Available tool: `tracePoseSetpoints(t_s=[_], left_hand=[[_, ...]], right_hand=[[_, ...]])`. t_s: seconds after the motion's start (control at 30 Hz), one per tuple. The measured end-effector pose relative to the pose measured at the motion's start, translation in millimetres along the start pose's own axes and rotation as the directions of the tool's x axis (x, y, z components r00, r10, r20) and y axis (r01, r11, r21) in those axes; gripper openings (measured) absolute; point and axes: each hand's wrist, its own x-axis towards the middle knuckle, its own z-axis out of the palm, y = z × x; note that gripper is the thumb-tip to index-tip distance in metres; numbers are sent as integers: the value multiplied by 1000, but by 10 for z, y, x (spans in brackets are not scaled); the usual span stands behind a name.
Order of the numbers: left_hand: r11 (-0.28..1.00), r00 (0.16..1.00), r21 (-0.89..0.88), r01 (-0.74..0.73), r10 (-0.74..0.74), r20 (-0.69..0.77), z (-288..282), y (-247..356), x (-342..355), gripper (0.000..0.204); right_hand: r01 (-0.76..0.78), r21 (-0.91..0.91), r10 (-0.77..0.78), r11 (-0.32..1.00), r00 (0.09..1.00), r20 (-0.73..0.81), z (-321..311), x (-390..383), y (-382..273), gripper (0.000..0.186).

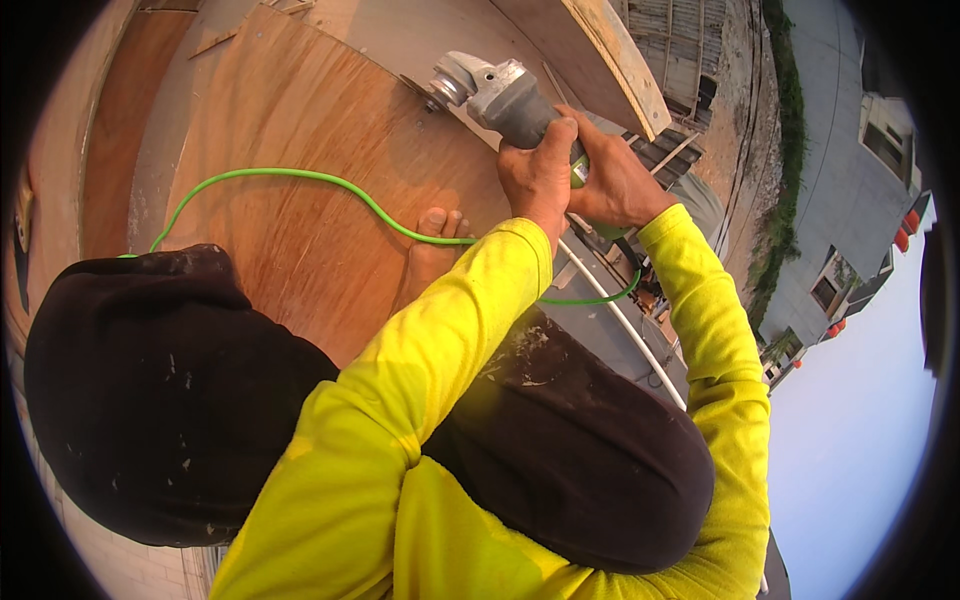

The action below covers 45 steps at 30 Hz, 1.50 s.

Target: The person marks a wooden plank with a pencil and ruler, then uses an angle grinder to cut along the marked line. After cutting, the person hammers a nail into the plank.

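My left hand (535, 175) and my right hand (610, 180) are both closed round an angle grinder (505, 95) with a silver head, dark grey body and green section. Its disc (425, 100) hangs by the edge of the curved plywood sheet (270, 110); I cannot tell whether it touches. A green cord (300, 174) snakes across the plywood, passes beneath my arms and loops up below the grinder. A white pipe or rod (620, 314) runs diagonally under my right hand.
My bare foot (428, 250) rests on the plywood between my bent, dark-trousered legs (160, 390). A curved wooden board (600, 55) stands at top. Beyond an edge at right, far below, lie ground, plants (775, 190) and grey buildings (840, 170). More timber (130, 110) is at left.
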Motion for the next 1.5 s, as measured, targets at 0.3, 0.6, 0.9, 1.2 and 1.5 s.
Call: tracePoseSetpoints(t_s=[0.3,0.6,0.9,1.2,1.5], left_hand=[[1000,1000,-13,-1,1,5,5,-55,-19,47],[999,999,20,51,-50,-11,-43,-224,-11,48],[997,1000,70,-11,13,-18,-60,-177,36,49],[998,1000,58,17,-16,-8,-49,-130,27,46],[994,1000,112,-5,3,19,-62,-116,1,48]], right_hand=[[4,18,-4,1000,1000,2,-11,-53,21,86],[-48,1,48,999,998,30,17,-153,108,89],[1,63,1,998,999,-32,109,-105,119,88],[7,61,-6,998,1000,-24,73,-93,88,87],[-16,81,16,997,1000,-2,84,-109,107,88]])
